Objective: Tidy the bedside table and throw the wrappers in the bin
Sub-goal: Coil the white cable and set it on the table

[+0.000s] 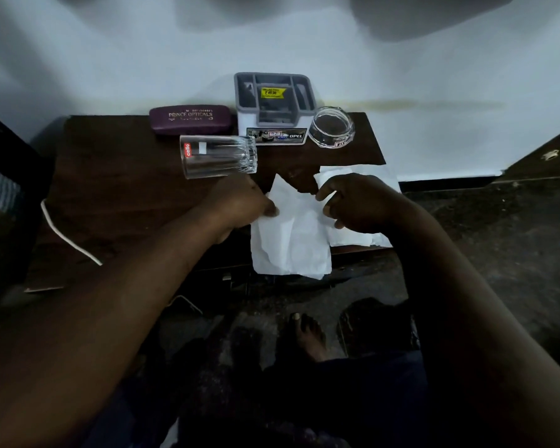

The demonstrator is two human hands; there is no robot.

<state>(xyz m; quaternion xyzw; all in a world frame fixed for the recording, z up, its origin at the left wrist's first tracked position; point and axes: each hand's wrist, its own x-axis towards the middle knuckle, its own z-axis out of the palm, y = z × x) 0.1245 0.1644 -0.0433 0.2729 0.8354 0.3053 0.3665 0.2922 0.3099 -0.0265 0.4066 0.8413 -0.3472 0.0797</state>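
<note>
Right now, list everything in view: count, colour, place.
table: one, dark brown, by white wall
organiser: one, grey-white, back, against wall
spectacle case: one, purple, back, left of organiser
glass dish: one, clear, right of organiser
tumbler: one, clear, on its side before the case
cord: one, white, table's left
paper wrappers: two or more, white, front right edge
foot: one, bare, on floor
left hand: pinches wrappers' left edge
right hand: grips wrappers' right side
</note>
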